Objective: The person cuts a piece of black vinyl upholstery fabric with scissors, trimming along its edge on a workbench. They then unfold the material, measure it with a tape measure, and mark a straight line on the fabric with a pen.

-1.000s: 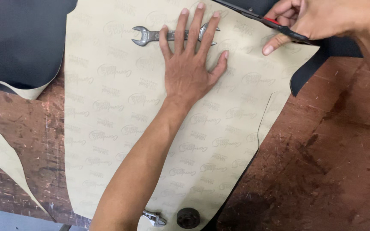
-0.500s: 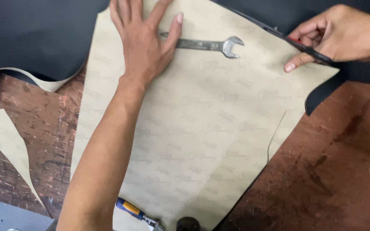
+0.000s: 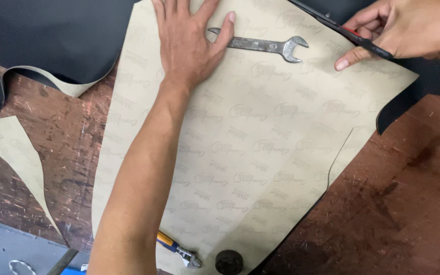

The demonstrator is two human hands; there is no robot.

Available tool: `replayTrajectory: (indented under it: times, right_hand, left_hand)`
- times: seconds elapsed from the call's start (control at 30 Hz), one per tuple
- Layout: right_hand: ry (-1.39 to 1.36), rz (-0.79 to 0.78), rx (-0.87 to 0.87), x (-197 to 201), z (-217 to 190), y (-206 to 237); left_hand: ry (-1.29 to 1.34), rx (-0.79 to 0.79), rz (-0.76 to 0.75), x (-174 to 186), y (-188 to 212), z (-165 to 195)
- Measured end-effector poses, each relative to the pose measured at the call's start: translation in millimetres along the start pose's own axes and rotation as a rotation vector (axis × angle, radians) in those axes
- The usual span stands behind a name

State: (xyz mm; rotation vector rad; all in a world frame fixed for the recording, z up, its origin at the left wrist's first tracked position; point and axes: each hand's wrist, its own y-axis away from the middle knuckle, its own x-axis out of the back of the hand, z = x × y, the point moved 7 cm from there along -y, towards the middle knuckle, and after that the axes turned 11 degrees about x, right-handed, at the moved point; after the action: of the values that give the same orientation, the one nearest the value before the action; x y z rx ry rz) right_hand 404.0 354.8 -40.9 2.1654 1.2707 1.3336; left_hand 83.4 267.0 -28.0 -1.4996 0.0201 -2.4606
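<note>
My left hand (image 3: 187,43) lies flat, fingers spread, on a large beige sheet (image 3: 260,153) printed with a faint repeating pattern. Its thumb rests on the handle end of a steel open-ended wrench (image 3: 266,46) that lies on the sheet. My right hand (image 3: 403,28) at the top right grips black-handled scissors (image 3: 355,35), whose blades run along the sheet's upper right edge. The index finger presses on the sheet there. Black material (image 3: 52,35) shows under the sheet at the top left and right.
A scratched brown wooden table (image 3: 398,203) carries everything. A beige offcut (image 3: 11,153) lies at the left. A small adjustable wrench with a yellow and blue handle (image 3: 179,249) and a black round weight (image 3: 229,262) sit at the sheet's near edge. Grey floor (image 3: 6,249) shows bottom left.
The view has shifted, so the sheet and wrench sit further right and lower. My left hand slid off the wrench's middle to its left end. My right hand keeps the scissors at the edge.
</note>
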Motion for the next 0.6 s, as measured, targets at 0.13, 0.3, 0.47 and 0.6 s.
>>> replayTrajectory:
  times: [0.13, 0.3, 0.47, 0.6]
  right_hand:
    - [0.066, 0.084, 0.045, 8.4, -9.0, -6.5]
    - [0.094, 0.136, 0.109, 7.1, -25.1, -16.6]
    - [-0.025, 0.096, 0.203, 2.3, -23.1, -24.9]
    - [0.015, 0.120, 0.219, 2.1, -17.3, -30.4]
  left_hand:
    - [-0.034, -0.064, 0.085, 2.2, -0.1, 3.6]
    - [-0.030, -0.045, 0.071, 1.4, 0.1, 3.8]
    - [-0.049, -0.042, 0.077, 0.3, 0.7, 4.1]
    - [-0.033, -0.039, 0.085, 0.2, 1.4, 3.3]
